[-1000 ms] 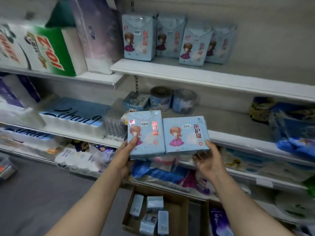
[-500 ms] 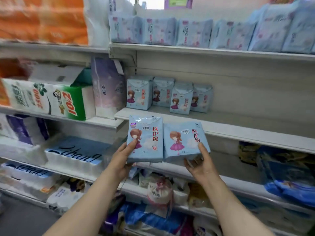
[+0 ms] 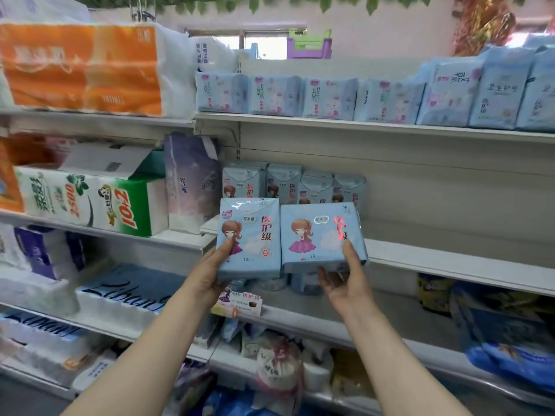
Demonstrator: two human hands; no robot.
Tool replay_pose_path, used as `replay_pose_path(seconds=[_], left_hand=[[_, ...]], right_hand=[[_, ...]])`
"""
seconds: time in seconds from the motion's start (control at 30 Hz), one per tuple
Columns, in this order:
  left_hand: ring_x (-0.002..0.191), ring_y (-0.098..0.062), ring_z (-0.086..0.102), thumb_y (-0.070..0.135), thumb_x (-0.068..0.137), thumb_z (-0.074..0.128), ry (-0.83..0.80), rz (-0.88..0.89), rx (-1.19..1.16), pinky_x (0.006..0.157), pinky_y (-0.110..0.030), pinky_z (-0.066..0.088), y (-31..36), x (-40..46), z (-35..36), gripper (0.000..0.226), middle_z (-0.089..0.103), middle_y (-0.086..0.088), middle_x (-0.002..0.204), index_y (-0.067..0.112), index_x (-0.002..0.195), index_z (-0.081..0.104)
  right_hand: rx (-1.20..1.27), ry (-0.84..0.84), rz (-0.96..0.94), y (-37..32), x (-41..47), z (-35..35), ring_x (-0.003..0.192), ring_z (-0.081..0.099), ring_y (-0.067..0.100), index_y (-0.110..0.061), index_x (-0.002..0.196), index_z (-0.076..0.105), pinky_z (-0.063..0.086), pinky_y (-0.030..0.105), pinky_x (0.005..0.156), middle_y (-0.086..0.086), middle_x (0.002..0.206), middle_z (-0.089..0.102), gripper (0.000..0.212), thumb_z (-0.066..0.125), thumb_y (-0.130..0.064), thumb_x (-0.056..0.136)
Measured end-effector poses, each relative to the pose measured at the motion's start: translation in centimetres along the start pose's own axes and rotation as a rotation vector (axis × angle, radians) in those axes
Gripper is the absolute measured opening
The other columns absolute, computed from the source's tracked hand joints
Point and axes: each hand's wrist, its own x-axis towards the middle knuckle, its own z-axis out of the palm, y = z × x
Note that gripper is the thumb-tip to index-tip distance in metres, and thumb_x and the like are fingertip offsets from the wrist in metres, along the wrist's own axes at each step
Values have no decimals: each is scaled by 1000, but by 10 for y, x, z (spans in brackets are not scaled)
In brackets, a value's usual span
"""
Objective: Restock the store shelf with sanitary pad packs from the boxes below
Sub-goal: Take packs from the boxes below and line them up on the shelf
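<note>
Left hand (image 3: 210, 271) has thumb and fingers clamped on one pale-blue plastic sanitary pad pack with a cartoon girl (image 3: 249, 238); right hand (image 3: 345, 280) is clamped on a matching second pack (image 3: 321, 235). Both are held just in front of the white metal shelf (image 3: 435, 259), partly covering its row of four identical packs (image 3: 294, 184). Risk, as I see it: the glossy film slips from these low thumb-pinch grips, or pushing in topples the standing row.
</note>
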Motion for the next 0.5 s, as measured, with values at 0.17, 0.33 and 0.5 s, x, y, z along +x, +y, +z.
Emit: replay_pose_path(seconds=[0.17,0.33,0.5], left_hand=[[81,-19,67,39,81,78,51,19,29,76,-32,50,11,7,25,21,76,-2,93,21,90,70],[75,-15,68,37,80,79,31,31,16,68,-28,53,17,19,35,20,76,4,82,20,85,70],[63,-14,68,34,86,74,13,15,-50,51,-24,52,21,27,50,17,74,3,69,20,87,66]], right_hand=[[-18,-46,-106,-25,14,15,94,68,21,-19,124,63,61,34,60,5,111,71,49,79,-19,78],[-134,-124,-335,-43,29,20,115,66,25,-18,139,44,60,38,85,8,132,65,70,79,-6,80],[-323,-151,-518,-45,32,24,116,64,15,-29,141,36,55,39,94,-2,131,58,104,92,-22,54]])
